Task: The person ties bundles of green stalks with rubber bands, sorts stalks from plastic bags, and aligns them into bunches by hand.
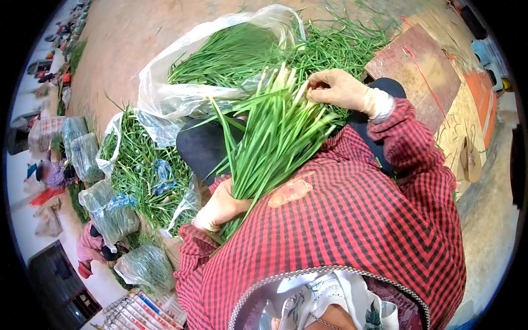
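Observation:
A thick bunch of garlic chives [275, 143] lies slantwise over my lap, pale stem ends up and away from me. My left hand [223, 206], in a pale glove, is wrapped round the leafy end near my red checked smock. At the stem ends my right hand [336, 91], also gloved, is closed with thumb and fingers pinched on the chives' edge; the exact stems are partly hidden. Just beyond is an open clear plastic bag [154, 77] with more chives [225, 52] laid lengthwise inside.
Loose greens [344, 44] are heaped beyond my right hand. Another open bag of tangled greens [146, 170] stands at left, beside several filled plastic bags [113, 214]. A brown board [415, 66] lies at right near a sandal [470, 159]. Other people [91, 245] sit far left.

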A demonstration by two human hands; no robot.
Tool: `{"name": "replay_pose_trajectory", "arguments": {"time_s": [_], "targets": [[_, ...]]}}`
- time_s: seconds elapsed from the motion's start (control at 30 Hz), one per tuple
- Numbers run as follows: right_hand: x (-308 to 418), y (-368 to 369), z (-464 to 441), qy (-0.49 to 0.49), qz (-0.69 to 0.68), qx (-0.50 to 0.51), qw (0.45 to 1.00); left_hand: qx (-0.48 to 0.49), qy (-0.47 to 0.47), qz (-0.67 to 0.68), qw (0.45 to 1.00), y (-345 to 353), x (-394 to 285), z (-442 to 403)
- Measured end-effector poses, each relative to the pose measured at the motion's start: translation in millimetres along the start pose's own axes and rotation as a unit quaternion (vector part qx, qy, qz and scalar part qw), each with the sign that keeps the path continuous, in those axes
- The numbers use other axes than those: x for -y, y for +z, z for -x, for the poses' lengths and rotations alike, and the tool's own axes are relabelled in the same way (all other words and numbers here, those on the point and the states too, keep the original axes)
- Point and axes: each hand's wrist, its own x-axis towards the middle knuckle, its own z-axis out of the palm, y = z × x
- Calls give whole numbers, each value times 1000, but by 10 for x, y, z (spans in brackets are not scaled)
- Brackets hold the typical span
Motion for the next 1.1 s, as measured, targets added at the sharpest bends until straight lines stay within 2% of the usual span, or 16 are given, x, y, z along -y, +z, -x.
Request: {"name": "replay_pose_trajectory", "arguments": {"time_s": [0.13, 0.17, 0.23, 0.3, 0.4, 0.5, 0.57, 0.6, 0.63, 0.77, 0.8, 0.83, 0.87, 0.9, 1.0, 1.1], "targets": [[-60, -34, -50, -27, 25, -38, 999, 5, -7, 10, 1000, -10, -9, 35], [-275, -52, -113, -87, 145, -118, 978, 4, -3, -2, 1000, -12, -10, 48], [-601, -251, -195, 80, 83, -199, 973, -14, -14, -1, 1000, -49, 43, 68], [-616, -459, -177, 47, 58, -246, 966, -24, 8, -47, 999, -90, 85, 64], [161, -454, -157, -167, 251, -273, 913, -28, -4, -87, 996, -139, 148, -1], [935, -209, -139, -189, 357, -67, 912, -28, 13, -141, 990, -117, 20, -65], [1068, 30, -374, -117, 387, 80, 911, -61, 36, -302, 951, -100, -101, -86], [1053, 114, -490, -60, 356, 162, 919, -75, 12, -360, 930, -39, -277, -65], [725, 333, -759, 14, 192, 253, 948, -75, 12, -360, 930, -14, -322, -50], [659, 490, -648, -180, 96, 127, 971, -119, 42, -401, 907, -52, -225, -8], [611, 517, -610, -231, 124, 80, 962, -157, 124, -435, 878, -71, -164, -17], [566, 571, -565, -226, 19, 44, 973, -192, 205, -466, 839, -77, -124, -20], [540, 601, -549, -187, -55, 29, 980, -185, 114, -471, 855, -71, -105, -16], [529, 614, -535, -148, -127, 12, 981, -222, 195, -469, 832, -87, -80, -46], [565, 574, -471, -69, -267, -40, 960, -238, 198, -510, 802, -111, -132, -94], [503, 371, -437, 48, -350, -95, 931, -221, 76, -560, 794, -100, -191, -116]]}}
